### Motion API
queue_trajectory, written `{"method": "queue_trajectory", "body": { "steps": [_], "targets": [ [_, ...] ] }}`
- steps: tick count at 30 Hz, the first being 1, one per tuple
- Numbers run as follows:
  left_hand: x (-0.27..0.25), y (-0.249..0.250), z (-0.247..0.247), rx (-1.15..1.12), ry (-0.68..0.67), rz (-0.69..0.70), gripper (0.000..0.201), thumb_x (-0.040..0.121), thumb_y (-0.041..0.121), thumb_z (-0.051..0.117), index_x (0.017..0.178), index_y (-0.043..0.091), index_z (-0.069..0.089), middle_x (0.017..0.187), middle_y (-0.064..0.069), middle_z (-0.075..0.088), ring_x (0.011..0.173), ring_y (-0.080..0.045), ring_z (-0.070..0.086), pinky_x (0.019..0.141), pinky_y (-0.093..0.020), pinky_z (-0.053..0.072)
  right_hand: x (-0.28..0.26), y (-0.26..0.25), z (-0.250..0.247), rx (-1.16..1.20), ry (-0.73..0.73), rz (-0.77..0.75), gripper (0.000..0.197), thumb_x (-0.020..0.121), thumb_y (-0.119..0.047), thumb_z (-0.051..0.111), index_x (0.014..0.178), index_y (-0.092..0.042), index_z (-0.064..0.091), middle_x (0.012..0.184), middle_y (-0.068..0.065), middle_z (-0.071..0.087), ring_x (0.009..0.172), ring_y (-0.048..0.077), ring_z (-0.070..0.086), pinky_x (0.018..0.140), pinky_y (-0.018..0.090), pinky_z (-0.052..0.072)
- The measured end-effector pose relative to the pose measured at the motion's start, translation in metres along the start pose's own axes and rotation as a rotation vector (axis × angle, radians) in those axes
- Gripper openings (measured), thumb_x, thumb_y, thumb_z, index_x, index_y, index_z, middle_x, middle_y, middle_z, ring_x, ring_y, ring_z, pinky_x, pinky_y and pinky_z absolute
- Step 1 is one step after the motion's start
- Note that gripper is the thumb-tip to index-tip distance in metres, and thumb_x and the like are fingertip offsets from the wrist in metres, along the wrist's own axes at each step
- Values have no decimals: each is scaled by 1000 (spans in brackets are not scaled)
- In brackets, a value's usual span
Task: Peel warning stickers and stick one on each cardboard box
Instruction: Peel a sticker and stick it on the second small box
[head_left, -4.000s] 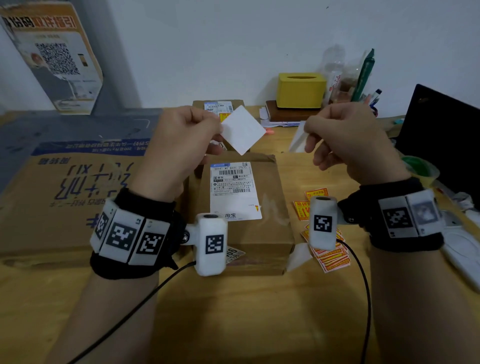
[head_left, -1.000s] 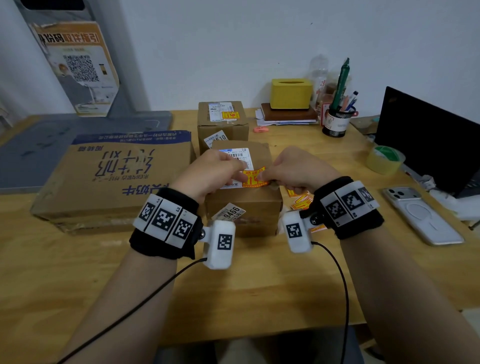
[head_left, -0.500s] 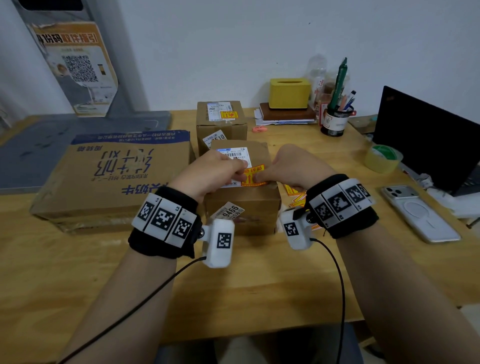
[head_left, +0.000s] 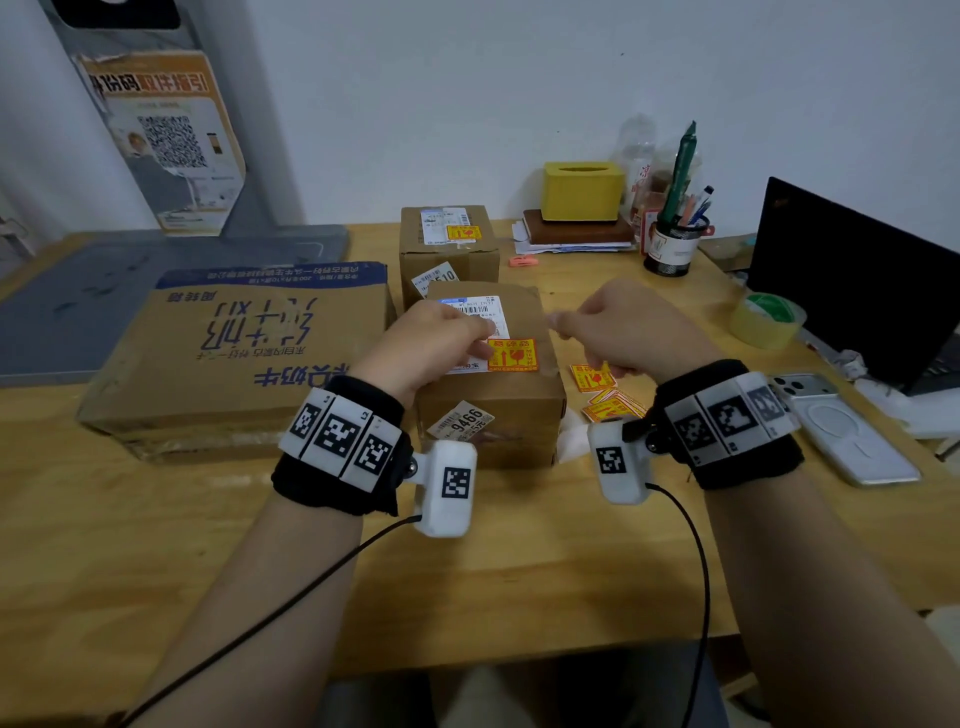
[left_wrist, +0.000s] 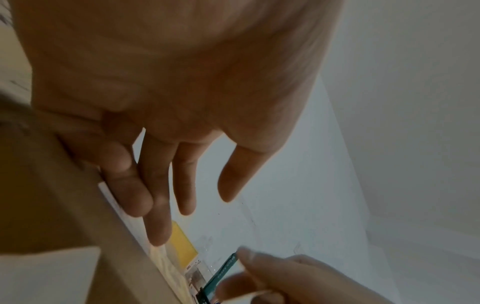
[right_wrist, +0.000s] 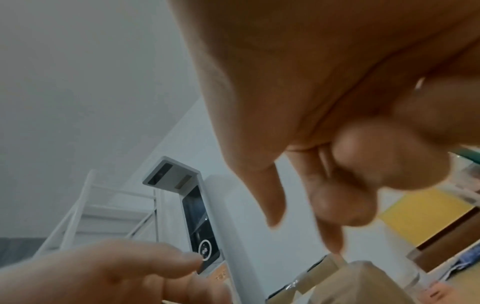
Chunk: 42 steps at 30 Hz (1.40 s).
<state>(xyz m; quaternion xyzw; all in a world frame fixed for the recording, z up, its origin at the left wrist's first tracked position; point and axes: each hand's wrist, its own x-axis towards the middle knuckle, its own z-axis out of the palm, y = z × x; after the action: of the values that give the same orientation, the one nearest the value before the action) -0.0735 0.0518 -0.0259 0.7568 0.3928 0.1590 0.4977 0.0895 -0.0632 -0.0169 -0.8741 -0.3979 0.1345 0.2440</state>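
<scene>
The near cardboard box (head_left: 493, 410) stands in the middle of the table, and a yellow-and-red warning sticker (head_left: 511, 356) lies flat on its top beside the white shipping label (head_left: 475, 312). My left hand (head_left: 478, 340) rests with straight fingers (left_wrist: 155, 205) on the label, just left of the sticker. Holding nothing, my right hand (head_left: 566, 325) hovers with loosely curled fingers (right_wrist: 337, 205) above the box's right edge. The far box (head_left: 449, 260) carries its own sticker (head_left: 462, 232). A large flat box (head_left: 249, 353) lies to the left with no sticker in sight. Loose stickers (head_left: 602, 389) lie right of the near box.
A white backing slip (head_left: 571, 441) lies by the near box's front right corner. To the right are a phone (head_left: 836, 426), a tape roll (head_left: 769, 319) and a laptop (head_left: 852, 280). A pen cup (head_left: 672, 249) and a yellow tissue box (head_left: 582, 189) stand at the back.
Both hands brought the peeled sticker down onto the near box. My right hand has now let go of it and lifted away to the right; my left hand stays on the label.
</scene>
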Motion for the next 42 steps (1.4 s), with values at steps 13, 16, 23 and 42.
{"method": "queue_trajectory", "body": {
  "steps": [13, 16, 23, 42],
  "targets": [
    [-2, -3, 3, -94, 70, -19, 16, 98, 33, 57, 106, 21, 63, 99, 4, 74, 86, -8, 61, 66, -27, 38, -8, 6, 37, 38, -286, -177, 54, 106, -62, 16, 139, -50, 57, 173, -11, -2, 156, 33, -1, 122, 51, 3],
    [-2, -2, 4, -95, 77, -23, 16, 98, 34, 58, 105, 21, 65, 101, 2, 74, 89, -10, 62, 68, -27, 38, -3, 3, 37, 42, -275, -166, 51, 108, -58, 16, 143, -51, 52, 173, -7, -1, 156, 34, 1, 122, 49, 4],
    [-1, -2, 5, -94, 84, -29, 28, 98, 41, 54, 110, 18, 65, 98, 4, 75, 89, -9, 63, 72, -29, 40, 3, 0, 40, 8, -313, -179, 48, 108, -56, 17, 142, -56, 50, 173, -3, 0, 155, 37, 4, 122, 48, 6],
    [3, -1, 8, -58, 115, -27, 26, 95, 36, 60, 109, 15, 68, 90, 6, 75, 91, -11, 64, 92, -34, 47, 2, 9, 29, 50, -257, -167, 37, 106, -53, 33, 130, -55, 61, 174, -4, 1, 157, 33, 2, 123, 44, 5]
  ]
}}
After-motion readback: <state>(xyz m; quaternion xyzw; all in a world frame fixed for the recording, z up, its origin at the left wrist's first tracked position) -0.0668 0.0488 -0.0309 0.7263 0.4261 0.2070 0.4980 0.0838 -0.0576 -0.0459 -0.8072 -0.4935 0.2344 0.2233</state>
